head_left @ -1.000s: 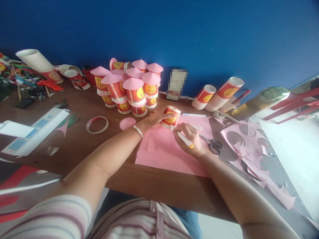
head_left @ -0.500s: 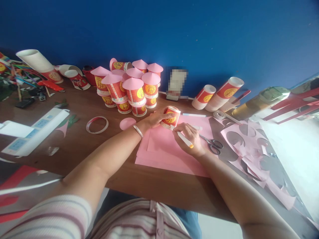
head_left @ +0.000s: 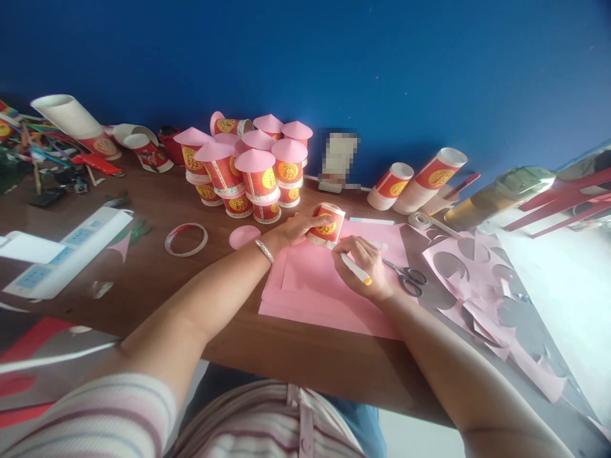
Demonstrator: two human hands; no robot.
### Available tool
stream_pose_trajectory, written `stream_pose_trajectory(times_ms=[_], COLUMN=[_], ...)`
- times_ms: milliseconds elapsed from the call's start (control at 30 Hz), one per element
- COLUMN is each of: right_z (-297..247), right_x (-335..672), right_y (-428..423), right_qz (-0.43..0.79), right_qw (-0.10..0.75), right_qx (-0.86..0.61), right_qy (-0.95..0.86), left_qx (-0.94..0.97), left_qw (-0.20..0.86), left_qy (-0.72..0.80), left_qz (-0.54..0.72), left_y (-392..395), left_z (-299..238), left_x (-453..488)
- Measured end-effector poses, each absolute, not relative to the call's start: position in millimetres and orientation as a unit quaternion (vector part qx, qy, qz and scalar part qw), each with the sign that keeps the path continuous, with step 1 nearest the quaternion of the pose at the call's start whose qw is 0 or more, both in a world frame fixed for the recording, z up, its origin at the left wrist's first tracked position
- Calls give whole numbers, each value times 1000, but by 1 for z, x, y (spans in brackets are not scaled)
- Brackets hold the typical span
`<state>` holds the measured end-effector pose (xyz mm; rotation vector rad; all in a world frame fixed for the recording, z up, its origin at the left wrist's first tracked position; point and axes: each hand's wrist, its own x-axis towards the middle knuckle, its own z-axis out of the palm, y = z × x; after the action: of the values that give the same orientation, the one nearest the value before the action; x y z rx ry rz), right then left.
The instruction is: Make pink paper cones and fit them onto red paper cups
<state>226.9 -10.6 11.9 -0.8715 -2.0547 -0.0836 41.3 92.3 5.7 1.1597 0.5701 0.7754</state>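
Compared with half a second before, you had shifted very little. The red paper cup in your left hand had moved slightly away from your right hand, and its gold emblem sat a touch further to the left. I judged this to be a small turn or tilt of the cup within your hold. For the work in hand, that suggested fine repositioning, with nothing yet let go.

Left: your fingers were closed around the cup, the thumb lying across its printed side. You held it tilted at the far part of the pink sheets, its pale edge toward your right hand; contact with the paper could not be told.

Right: your fingers gripped a white marker, orange end pointing back toward you. The other end was hidden by the fingers, so I could not tell whether it met the cup. Your fingertips were just beside the cup's lower edge.

Other positions looked unchanged. Scissors lay just beyond your right hand, and a second marker lay along the far edge of the sheets. A group of cups with pink cone tops stood further back on the brown surface; a pink disc lay near your left wrist.
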Motion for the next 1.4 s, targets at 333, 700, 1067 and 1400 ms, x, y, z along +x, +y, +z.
stream_pose_trajectory(times_ms=[333,700,1067,1400], right_z=[11,11,10,8], right_x=[227,227,228,229], right_y=[-11,-10,-8,-7], right_qz=[-29,-44,-52,-58], right_qw=[455,451,451,457], right_qx=[-340,-351,-382,-403], right_qy=[-822,-819,-805,-791], left_qx=[534,522,536,531], left_qw=[726,733,729,727], left_qy=[253,253,246,250], left_qz=[351,356,348,356], left_y=[91,92,94,91], left_z=[8,7,4,7], left_x=[40,41,40,40])
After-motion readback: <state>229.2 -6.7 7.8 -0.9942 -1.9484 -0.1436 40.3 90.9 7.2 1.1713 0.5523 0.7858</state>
